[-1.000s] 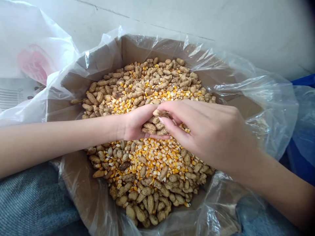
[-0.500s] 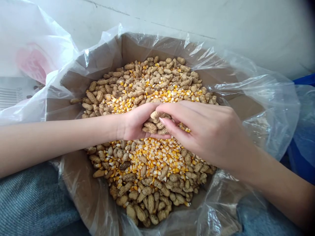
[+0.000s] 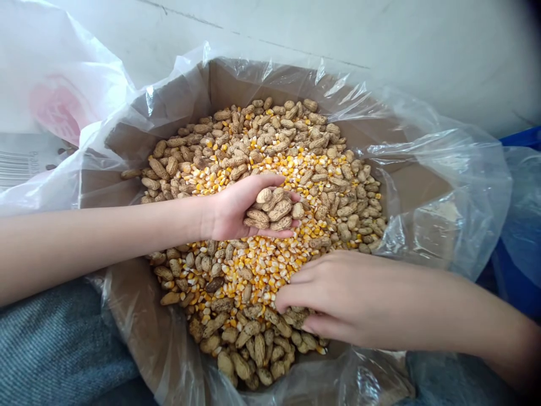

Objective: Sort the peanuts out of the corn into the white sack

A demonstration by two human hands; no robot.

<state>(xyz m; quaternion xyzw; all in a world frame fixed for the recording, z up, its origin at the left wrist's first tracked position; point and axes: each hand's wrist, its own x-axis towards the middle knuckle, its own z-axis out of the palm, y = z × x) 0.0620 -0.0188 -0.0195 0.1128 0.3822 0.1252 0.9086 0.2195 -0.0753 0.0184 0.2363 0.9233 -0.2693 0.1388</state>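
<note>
My left hand (image 3: 240, 208) is palm up over the middle of the pile, its fingers curled around several unshelled peanuts (image 3: 279, 211). Below and to the right, my right hand (image 3: 325, 299) reaches down into the pile, back of the hand up. Its fingers are bent and its fingertips are partly hidden among the peanuts, so what they hold cannot be made out. Yellow and white corn kernels (image 3: 270, 262) lie through the centre, with unshelled peanuts (image 3: 253, 344) around them.
A cardboard box (image 3: 139, 316) lined with clear plastic (image 3: 456, 169) surrounds the pile. A printed plastic bag (image 3: 59, 101) is at the left, a blue container (image 3: 513, 276) at the right. A pale wall (image 3: 274, 25) stands behind.
My right hand has moved away from my left hand, down to the peanuts at the lower right of the pile. My left hand stays in place, its handful now uncovered.
</note>
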